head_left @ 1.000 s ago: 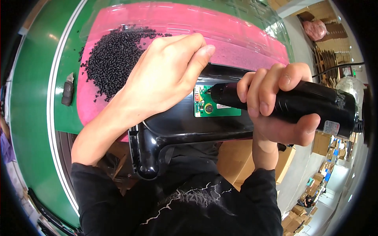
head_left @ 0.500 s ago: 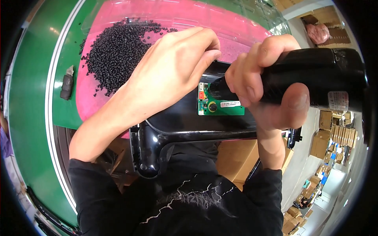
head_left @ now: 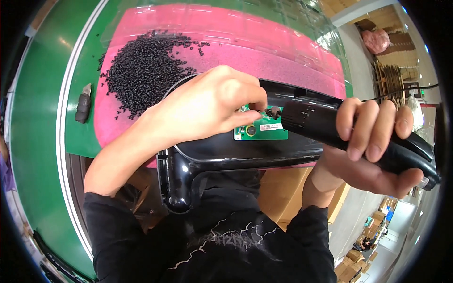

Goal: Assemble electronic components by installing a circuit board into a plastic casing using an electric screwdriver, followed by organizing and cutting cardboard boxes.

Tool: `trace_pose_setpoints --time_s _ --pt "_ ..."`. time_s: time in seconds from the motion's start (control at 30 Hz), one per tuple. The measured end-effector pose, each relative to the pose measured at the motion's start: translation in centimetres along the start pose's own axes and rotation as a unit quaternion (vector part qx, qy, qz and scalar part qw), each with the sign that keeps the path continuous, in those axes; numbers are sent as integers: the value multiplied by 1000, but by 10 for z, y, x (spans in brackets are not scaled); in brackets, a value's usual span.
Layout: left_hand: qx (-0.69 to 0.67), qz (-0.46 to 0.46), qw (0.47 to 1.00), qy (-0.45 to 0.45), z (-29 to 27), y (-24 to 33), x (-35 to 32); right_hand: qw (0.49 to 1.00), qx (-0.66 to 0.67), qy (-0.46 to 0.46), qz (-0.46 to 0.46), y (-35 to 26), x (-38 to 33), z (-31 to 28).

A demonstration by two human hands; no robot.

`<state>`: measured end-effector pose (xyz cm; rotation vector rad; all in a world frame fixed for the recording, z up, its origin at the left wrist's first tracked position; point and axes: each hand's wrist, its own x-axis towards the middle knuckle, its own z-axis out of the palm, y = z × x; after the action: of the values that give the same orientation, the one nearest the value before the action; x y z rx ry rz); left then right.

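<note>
My right hand [head_left: 373,137] is wrapped round a black electric screwdriver [head_left: 311,120], held tilted, its front end pointing left over a green circuit board [head_left: 264,133]. Thumb and fingers of my left hand [head_left: 226,106] are pinched together just left of the screwdriver's front end, above the board. Whatever sits in that pinch is too small and covered to name. The board, with a white label and a round dark part, lies in a glossy black plastic housing [head_left: 226,163]. Left of the housing, a heap of small black pieces that look like screws [head_left: 141,73] is spread out.
A pink mat [head_left: 226,52] covers the green table [head_left: 42,118]. A clear plastic tray [head_left: 264,28] lies along its far side. A small dark wrapped object [head_left: 83,107] rests at left. Cardboard boxes [head_left: 283,193] stand below the table edge; a cable [head_left: 406,88] runs at right.
The screwdriver has swung to point left and its rear end has dropped, with my right hand further back on its body. My left hand has come down closer to the board.
</note>
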<state>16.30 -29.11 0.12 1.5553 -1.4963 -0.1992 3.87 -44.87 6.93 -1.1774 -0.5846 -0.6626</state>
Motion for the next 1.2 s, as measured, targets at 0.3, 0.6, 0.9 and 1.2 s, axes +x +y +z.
trace_pose_setpoints --time_s 0.3,0.6,0.9,1.2 --pt "-71 27 997 6 -1 6 6 999 14 29 13 -15 -1 2" --pt "-30 36 998 39 4 4 3 999 -11 7 38 -2 -13 0" --pt "27 -26 993 115 2 6 9 993 -23 22 114 8 -29 3" --pt "33 -40 995 87 4 4 5 988 -70 -20 139 17 -26 11"
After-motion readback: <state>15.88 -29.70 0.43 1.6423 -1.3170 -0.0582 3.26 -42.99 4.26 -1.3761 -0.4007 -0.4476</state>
